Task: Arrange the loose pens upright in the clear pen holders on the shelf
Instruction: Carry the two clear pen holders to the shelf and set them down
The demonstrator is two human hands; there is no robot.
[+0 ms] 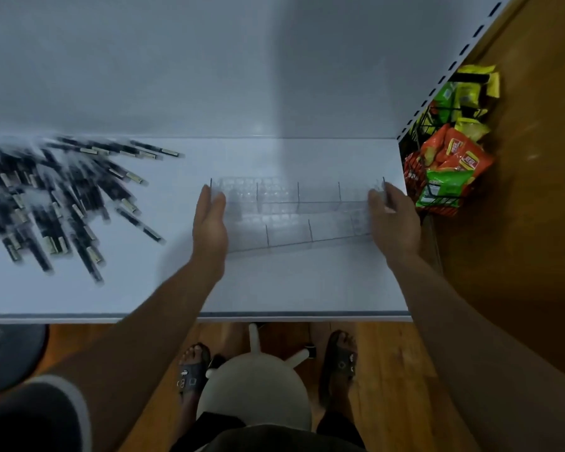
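Left hand (209, 223): on my feed it stands on edge at the left end of the clear pen holder (294, 210), fingers straight along the outside of the end wall and thumb on the inner side, so it pinches that wall. Right hand (393, 220): the same hold at the holder's right end, with the wall's dark edge showing between thumb and fingers. The holder is held between the two hands. Both forearms reach in from the near side of the holder.

Clear pen holder: a long, see-through, stepped unit split by thin upright dividers into a far row and a near row of compartments. It is over the right half of the white shelf (274, 288). I cannot tell whether its base touches the shelf. Motion blur softens its outline.

Loose pens (46, 203): a fanned heap of dark barrels with pale ends, lying flat on the shelf well to the left of the holder, apart from both hands.

Behind the holder rises the shelf's pale back panel (177, 76). To the right of the holder, past the shelf end, snack packets (454, 158) in orange, green and yellow sit in a black wire basket (418, 177). Nearer than the holder, below the shelf edge, I see a white stool (255, 386) and two sandalled feet on the wooden floor (519, 223).
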